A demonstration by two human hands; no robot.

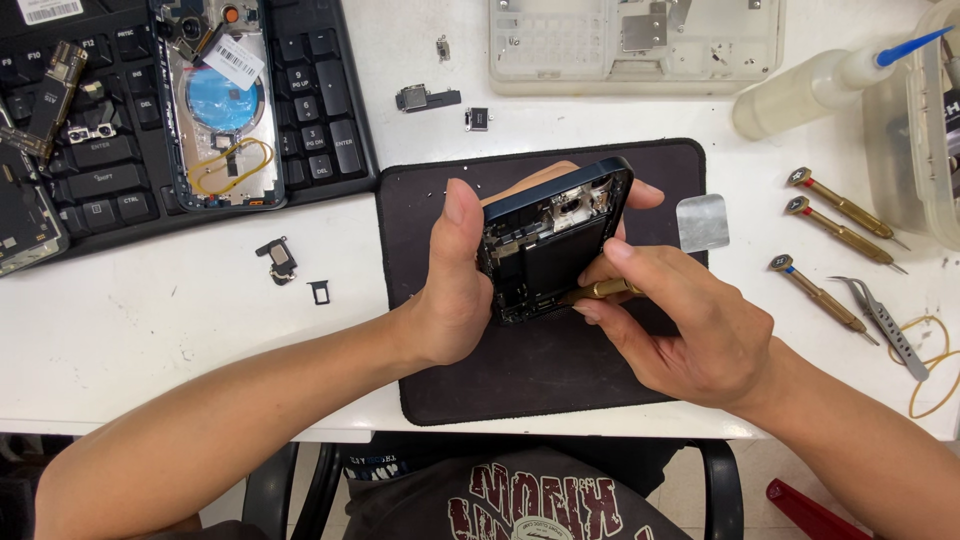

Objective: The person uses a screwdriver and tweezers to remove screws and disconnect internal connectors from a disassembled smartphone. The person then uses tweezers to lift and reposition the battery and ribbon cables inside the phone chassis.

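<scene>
Head cam: left hand [452,290] gripping an opened phone [553,240] over the black mat [520,370], right hand [690,325] pinching a brass screwdriver [603,291] into it.

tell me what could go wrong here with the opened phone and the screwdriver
1. The left hand holds the dark blue opened phone frame tilted in the air above the black rectangular mat; if its grip loosens, the frame could drop.
2. The right hand works a brass-handled screwdriver inside the frame; a slip might scratch the exposed parts.
3. Any freed screw could fall and get lost among the tiny specks on the mat or roll onto the white table.
</scene>
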